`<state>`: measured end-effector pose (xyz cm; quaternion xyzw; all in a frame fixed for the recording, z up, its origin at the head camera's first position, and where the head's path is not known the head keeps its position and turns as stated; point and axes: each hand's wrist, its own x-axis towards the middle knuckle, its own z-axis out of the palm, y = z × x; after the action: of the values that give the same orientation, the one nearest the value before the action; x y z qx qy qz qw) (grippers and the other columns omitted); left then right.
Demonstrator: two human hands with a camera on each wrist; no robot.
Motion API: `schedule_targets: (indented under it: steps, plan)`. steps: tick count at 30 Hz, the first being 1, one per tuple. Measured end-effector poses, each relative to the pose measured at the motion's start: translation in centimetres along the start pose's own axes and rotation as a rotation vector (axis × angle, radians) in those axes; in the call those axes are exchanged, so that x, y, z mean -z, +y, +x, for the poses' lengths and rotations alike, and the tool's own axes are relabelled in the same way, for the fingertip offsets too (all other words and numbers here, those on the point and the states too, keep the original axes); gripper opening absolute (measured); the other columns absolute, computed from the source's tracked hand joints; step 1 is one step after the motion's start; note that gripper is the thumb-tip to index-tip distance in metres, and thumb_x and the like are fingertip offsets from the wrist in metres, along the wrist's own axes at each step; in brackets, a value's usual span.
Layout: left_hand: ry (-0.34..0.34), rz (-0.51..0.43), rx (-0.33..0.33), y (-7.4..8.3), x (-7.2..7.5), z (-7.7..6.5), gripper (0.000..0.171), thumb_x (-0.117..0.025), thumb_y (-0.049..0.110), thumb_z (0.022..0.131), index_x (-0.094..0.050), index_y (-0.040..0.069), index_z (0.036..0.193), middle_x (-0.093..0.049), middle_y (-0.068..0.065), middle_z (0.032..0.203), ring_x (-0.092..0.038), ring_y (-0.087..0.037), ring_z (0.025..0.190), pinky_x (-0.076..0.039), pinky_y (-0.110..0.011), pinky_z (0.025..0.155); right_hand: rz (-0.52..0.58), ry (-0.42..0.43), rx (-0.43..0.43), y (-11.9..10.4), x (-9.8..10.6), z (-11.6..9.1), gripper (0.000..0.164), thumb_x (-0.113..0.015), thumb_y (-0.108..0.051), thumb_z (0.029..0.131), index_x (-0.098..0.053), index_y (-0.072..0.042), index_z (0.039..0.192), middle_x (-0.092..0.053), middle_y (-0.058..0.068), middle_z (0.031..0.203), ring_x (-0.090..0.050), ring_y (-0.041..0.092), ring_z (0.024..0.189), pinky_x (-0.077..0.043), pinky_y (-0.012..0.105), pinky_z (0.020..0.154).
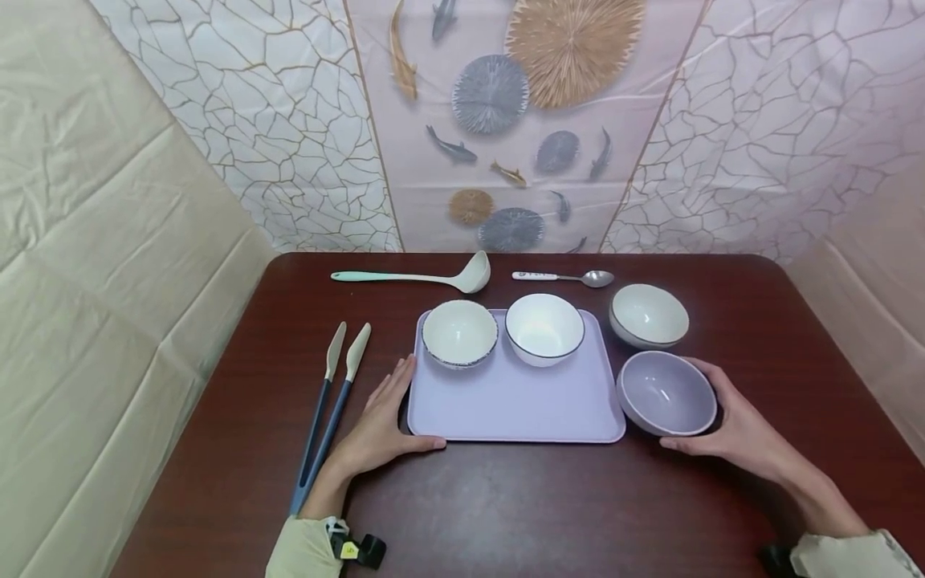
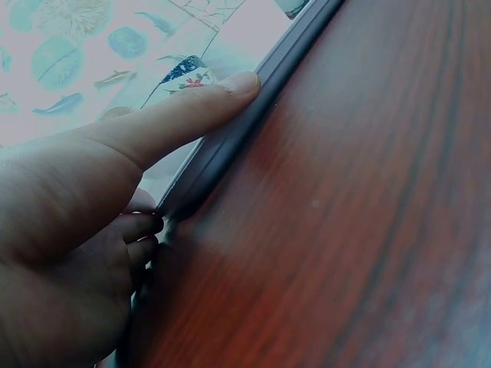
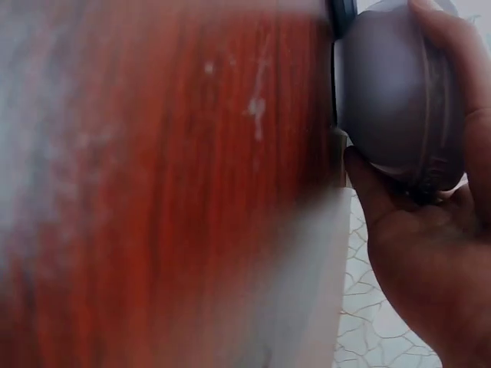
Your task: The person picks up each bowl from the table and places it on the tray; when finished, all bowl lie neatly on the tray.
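Observation:
A lavender bowl (image 1: 668, 393) is held by my right hand (image 1: 744, 433), thumb at the near side and fingers round the far right side. In the right wrist view the same bowl (image 3: 391, 92) appears from the side within the hand (image 3: 430, 253). My left hand (image 1: 376, 425) touches the front left corner of a lavender tray (image 1: 506, 409), its fingers extended along the left side and its thumb by the front edge. The left wrist view has the thumb (image 2: 192, 115) against the tray's rim (image 2: 230, 146). Two white bowls, one speckled-rimmed (image 1: 460, 333) and one dark-rimmed (image 1: 545, 327), stand on the tray.
Behind the lavender bowl stands another pale bowl (image 1: 649, 315), right of the tray. A ladle (image 1: 473, 274) and a spoon (image 1: 596, 278) lie behind the tray. Blue-handled tongs (image 1: 325, 425) lie left of my left hand. A patterned cloth wall (image 1: 303, 120) rises behind the table.

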<state>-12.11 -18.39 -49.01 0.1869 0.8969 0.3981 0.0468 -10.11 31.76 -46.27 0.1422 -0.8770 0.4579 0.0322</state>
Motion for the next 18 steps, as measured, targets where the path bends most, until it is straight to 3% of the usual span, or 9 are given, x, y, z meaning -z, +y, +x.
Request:
schedule_targets:
  steps: [4, 8, 14, 18]
  plan:
    - [-0.010, 0.008, -0.003, 0.0, 0.1, 0.0, 0.126, -0.085, 0.054, 0.068, -0.009, 0.011, 0.158, -0.010, -0.006, 0.163, -0.003, -0.020, 0.149, -0.005, -0.049, 0.117, 0.035, -0.018, -0.008, -1.0, 0.0, -0.6, 0.109, -0.093, 0.002, 0.058, -0.034, -0.012, 0.149, -0.048, 0.005, 0.134, -0.051, 0.010, 0.110, -0.038, 0.011, 0.088]
    - [-0.011, 0.008, -0.010, 0.0, 0.4, 0.0, 0.126, -0.086, 0.053, 0.068, -0.009, 0.011, 0.158, -0.011, -0.007, 0.163, -0.003, -0.021, 0.149, -0.005, -0.049, 0.116, 0.113, -0.076, 0.016, -3.9, -1.2, -0.6, 0.111, -0.093, 0.003, 0.057, -0.034, -0.013, 0.149, -0.048, 0.006, 0.137, -0.052, 0.013, 0.112, -0.040, 0.014, 0.089]
    - [0.006, 0.018, -0.020, -0.1, 0.4, 0.0, 0.125, -0.086, 0.051, 0.068, -0.010, 0.009, 0.158, -0.011, -0.008, 0.163, -0.005, -0.022, 0.148, -0.006, -0.048, 0.117, 0.237, -0.178, 0.073, -8.7, -6.3, 2.2, 0.112, -0.097, -0.012, 0.056, -0.034, -0.018, 0.148, -0.047, 0.001, 0.140, -0.050, 0.019, 0.119, -0.043, 0.020, 0.094]
    - [0.008, 0.018, -0.030, -0.1, 0.2, 0.1, 0.125, -0.086, 0.052, 0.068, -0.010, 0.009, 0.158, -0.012, -0.009, 0.163, -0.005, -0.022, 0.148, -0.006, -0.048, 0.117, 0.251, -0.248, 0.090, -10.8, -10.1, 4.2, 0.110, -0.098, -0.027, 0.056, -0.035, -0.023, 0.146, -0.049, -0.003, 0.138, -0.050, 0.018, 0.120, -0.043, 0.027, 0.097]
